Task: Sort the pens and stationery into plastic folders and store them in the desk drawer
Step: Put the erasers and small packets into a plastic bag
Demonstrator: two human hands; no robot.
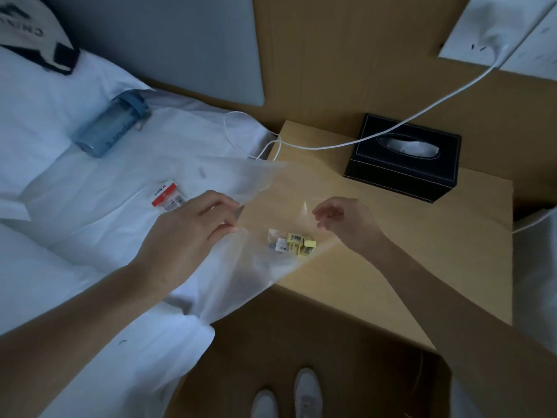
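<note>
A clear plastic folder [265,188] hangs over the gap between the bed and the wooden nightstand [452,236]. My left hand [187,233] pinches its left edge between thumb and fingers. My right hand [346,221] hovers at the folder's opening, fingers loosely curled; I cannot tell if it touches the plastic. Inside the folder lie small yellow items with barcode labels [297,244] and a small pale one beside them. A red-and-white stationery packet [167,196] lies on the white bed sheet, just left of my left hand.
A black tissue box [404,167] stands at the back of the nightstand. A white cable [391,126] runs across it toward the bed. A blue water bottle [111,125] lies on the sheet. My white shoes [286,396] show on the brown floor.
</note>
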